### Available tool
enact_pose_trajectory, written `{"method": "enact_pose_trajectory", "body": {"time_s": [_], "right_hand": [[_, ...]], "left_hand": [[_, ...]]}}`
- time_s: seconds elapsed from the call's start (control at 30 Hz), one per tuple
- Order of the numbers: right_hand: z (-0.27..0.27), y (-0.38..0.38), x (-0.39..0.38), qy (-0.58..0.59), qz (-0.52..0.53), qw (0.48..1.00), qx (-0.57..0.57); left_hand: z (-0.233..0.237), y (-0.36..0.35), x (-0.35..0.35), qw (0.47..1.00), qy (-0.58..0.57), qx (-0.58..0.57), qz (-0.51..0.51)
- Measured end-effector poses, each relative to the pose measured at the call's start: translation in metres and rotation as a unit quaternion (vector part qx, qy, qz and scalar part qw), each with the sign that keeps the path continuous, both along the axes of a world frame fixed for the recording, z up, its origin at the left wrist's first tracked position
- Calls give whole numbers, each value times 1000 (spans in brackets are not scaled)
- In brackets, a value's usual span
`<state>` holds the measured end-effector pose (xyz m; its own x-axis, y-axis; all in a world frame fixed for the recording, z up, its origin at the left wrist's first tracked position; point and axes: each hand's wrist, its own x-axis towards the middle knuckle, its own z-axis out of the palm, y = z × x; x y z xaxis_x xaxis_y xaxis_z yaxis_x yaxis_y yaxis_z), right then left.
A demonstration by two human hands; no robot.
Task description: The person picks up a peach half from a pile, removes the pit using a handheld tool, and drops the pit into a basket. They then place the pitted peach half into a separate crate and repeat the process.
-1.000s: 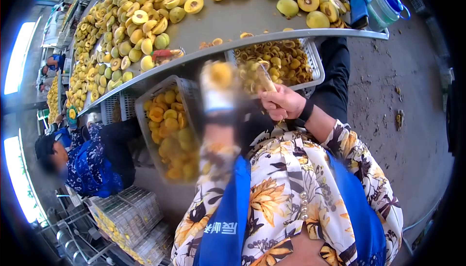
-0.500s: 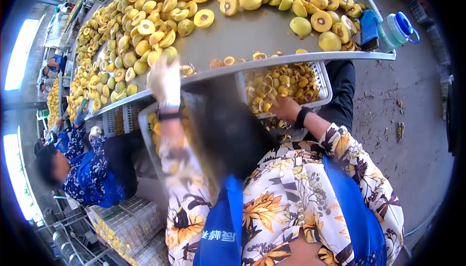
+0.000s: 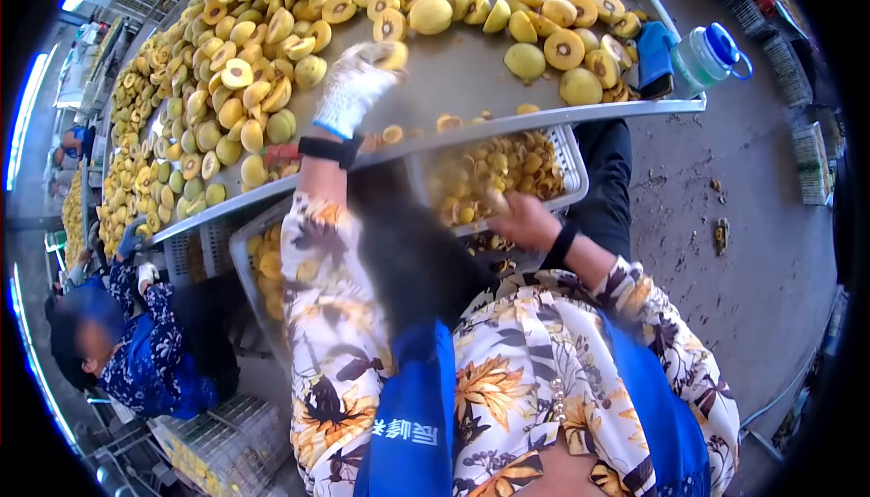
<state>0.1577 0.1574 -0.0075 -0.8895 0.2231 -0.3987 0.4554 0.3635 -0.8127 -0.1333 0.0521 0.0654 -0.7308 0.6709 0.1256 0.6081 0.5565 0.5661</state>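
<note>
My left hand (image 3: 353, 89), in a white knit glove, is raised over the metal table (image 3: 426, 89) and closed around a halved yellow peach (image 3: 392, 56). My bare right hand (image 3: 527, 222) hangs at the near side of a white crate (image 3: 580, 180) below the table edge. Its fingers are curled, with a pale, blurred bit showing at the fingertips that I cannot make out. Small yellow peach scraps (image 3: 521, 166) fill that crate. Peach halves (image 3: 237, 74) are heaped on the table to the left and at the back.
A blue-lidded water bottle (image 3: 705, 55) and a blue cloth-like item (image 3: 654, 51) stand at the table's right corner. Another crate (image 3: 258, 252) with yellow pieces sits by my left forearm. A co-worker (image 3: 136, 343) sits at the left. Scraps litter the floor (image 3: 680, 216).
My left hand has gone from the table's near edge further over the table and to the right, with a peach half now in it. My right hand stays by the scrap crate. The whole view has shifted slightly.
</note>
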Motion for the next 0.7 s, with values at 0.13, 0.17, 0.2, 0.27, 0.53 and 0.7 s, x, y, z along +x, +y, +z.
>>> {"method": "enact_pose_trajectory", "body": {"time_s": [0.13, 0.17, 0.2, 0.27, 0.53, 0.7], "right_hand": [[17, 4, -22, 87, -153, 929, -327], [31, 2, -29, 104, -168, 913, -357], [37, 1, -28, 134, -147, 886, -419], [26, 0, -29, 155, -120, 890, -412], [22, -32, -31, 226, -191, 898, -326], [30, -29, -20, 131, -111, 955, -241]], "left_hand": [[16, -33, 73, 984, -76, 90, -131], [20, -36, 90, 970, -144, 121, -152], [28, -37, 107, 973, -93, 76, -198], [18, -38, 126, 964, -33, 50, -259], [-25, -7, 194, 648, -542, 531, 66], [-34, -8, 187, 555, -584, 570, 160]]}}
